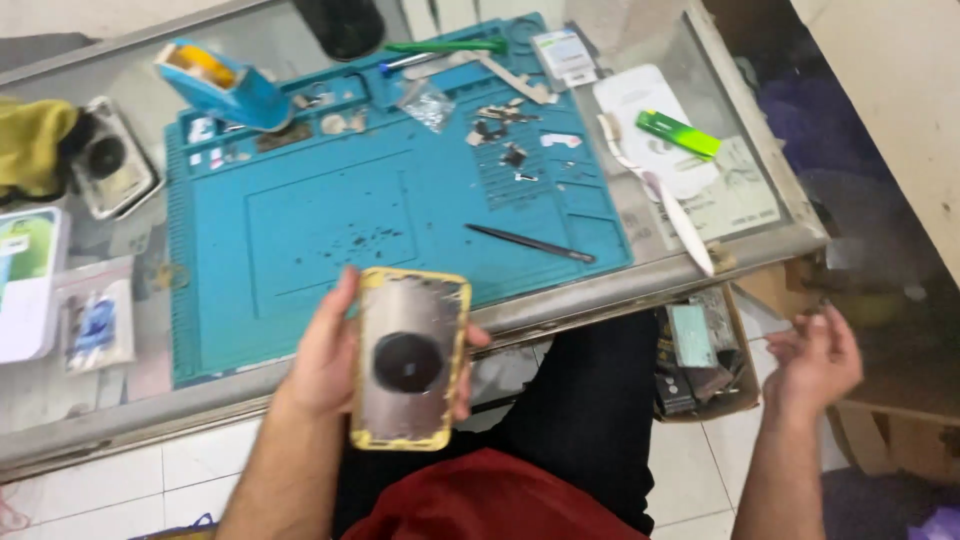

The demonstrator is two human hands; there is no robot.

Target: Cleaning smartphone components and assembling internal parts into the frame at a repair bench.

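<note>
Your left hand (325,365) grips the phone housing (408,357) by its yellow edges, near the bench (560,300). It looks thin, stiff, fragile. Your right hand (812,362) hangs open, empty.

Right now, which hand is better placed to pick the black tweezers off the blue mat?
Probably the right hand: it is empty and open, while the left hand grips the yellow phone housing.

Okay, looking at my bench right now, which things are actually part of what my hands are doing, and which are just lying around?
In hand:
left hand, gripping the yellow-framed phone housing
right hand, open and empty, beside the cardboard box of parts

Lying about:
black tweezers on the blue work mat
green lighter
white pry tool
blue bottle
yellow cloth
</note>
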